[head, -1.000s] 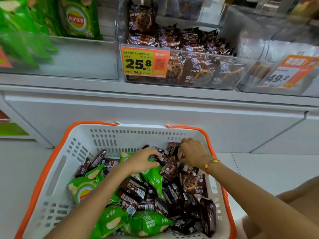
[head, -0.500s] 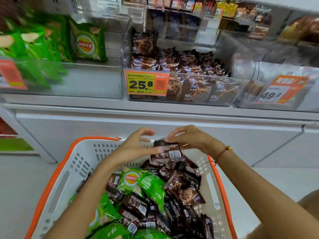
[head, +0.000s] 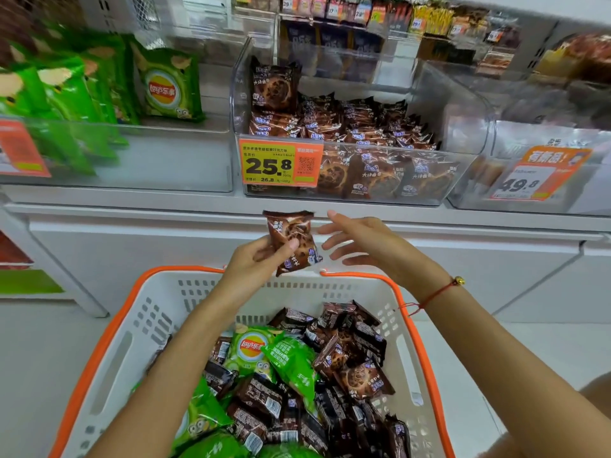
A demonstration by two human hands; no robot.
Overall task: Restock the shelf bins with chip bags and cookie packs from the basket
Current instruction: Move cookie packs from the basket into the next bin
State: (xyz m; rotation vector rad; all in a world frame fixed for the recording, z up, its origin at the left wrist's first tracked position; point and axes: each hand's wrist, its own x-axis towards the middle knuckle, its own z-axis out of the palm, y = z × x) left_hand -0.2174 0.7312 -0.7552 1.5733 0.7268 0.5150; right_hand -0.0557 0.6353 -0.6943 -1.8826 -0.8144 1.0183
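- Your left hand (head: 261, 259) pinches a brown cookie pack (head: 292, 241) between thumb and curled fingers, at frame centre, above the far rim of the basket (head: 132, 312).
- Your right hand (head: 363, 242) hovers just right of the pack, fingers spread apart and holding nothing; a red cord bracelet (head: 436, 292) circles its wrist.
- The white, orange-rimmed basket, in the lower frame, holds mixed cookie packs and green chip bags (head: 254, 350).
- The clear cookie bin (head: 347, 173), upper centre, bears a 25.8 price tag (head: 279, 165); the chip bin (head: 132, 160) sits upper left.
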